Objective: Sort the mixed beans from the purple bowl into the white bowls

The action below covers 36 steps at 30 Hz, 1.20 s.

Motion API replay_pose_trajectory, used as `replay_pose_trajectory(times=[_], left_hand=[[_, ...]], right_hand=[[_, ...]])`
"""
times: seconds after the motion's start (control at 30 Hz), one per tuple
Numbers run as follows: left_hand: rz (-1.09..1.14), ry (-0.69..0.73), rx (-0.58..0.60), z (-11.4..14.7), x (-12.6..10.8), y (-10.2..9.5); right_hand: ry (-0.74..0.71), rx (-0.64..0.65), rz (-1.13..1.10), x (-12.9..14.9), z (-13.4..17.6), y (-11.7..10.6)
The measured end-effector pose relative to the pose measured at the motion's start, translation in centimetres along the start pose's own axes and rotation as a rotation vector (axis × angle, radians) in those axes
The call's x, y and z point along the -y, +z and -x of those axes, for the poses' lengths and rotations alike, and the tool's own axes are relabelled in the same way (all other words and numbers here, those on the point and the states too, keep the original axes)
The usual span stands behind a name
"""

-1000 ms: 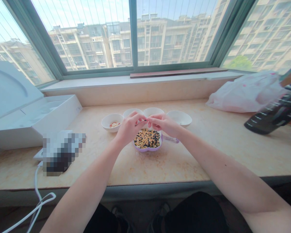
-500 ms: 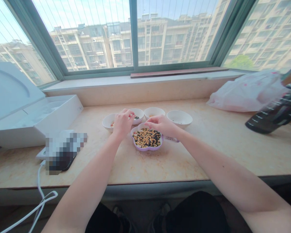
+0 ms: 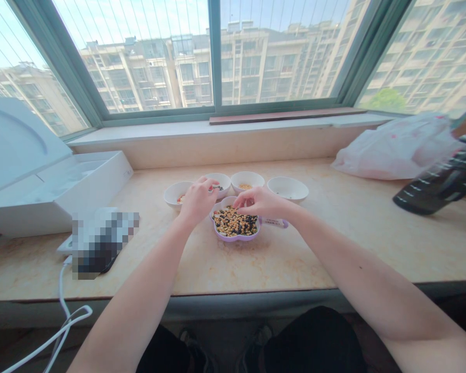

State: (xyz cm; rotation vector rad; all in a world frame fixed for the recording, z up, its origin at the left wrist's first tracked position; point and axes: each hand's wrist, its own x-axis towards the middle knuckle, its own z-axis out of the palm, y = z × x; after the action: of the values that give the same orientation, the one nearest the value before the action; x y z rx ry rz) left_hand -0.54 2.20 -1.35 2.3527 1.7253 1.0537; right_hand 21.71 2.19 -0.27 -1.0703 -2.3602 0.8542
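A purple-rimmed, flower-shaped bowl with a side handle holds mixed yellow, black and pale beans. My right hand reaches over its back right part, fingertips bent down at the beans and drawn together; what they hold is too small to make out. My left hand hovers by the bowl's back left side, in front of a white bowl of dark beans. Its fingers are curled in, and anything between them is hidden. Partly behind that hand, another white bowl contains reddish and pale pieces.
Behind the flower-shaped bowl are a white bowl of yellow beans and one with a few dark bits. An open white box and a pixelated device with a cable lie left. A plastic bag and dark bottle stand right.
My right hand has shifted slightly, its fingertips lower over the beans, uncovering the yellow beans behind and more of the handle. My left hand has hardly moved.
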Motion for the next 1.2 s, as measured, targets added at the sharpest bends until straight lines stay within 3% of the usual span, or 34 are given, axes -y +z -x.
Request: replay_pose_trajectory(times=[0.1,0.2,0.47,0.67,0.83,1.2], left_hand=[[0.047,0.022,0.048,0.4,-0.7,0.0],[0.061,0.059,0.094,0.6,-1.1,0.1],[0.082,0.079,0.178,1.0,-1.7,-0.2],[0.078,0.078,0.207,1.0,-1.8,-0.2],[0.075,0.062,0.215,0.9,-1.7,-0.1],[0.066,0.058,0.262,1.1,-2.1,-0.4]], right_hand=[[-0.01,0.198,0.056,0.6,0.4,-0.4],[-0.032,0.316,0.105,1.0,0.5,-0.4],[-0.018,0.329,0.132,0.9,0.3,0.4],[-0.033,0.206,0.015,0.4,0.3,0.8],[-0.044,-0.02,-0.07,0.5,0.1,0.7],[0.005,-0.331,-0.525,0.5,-0.3,-0.2]])
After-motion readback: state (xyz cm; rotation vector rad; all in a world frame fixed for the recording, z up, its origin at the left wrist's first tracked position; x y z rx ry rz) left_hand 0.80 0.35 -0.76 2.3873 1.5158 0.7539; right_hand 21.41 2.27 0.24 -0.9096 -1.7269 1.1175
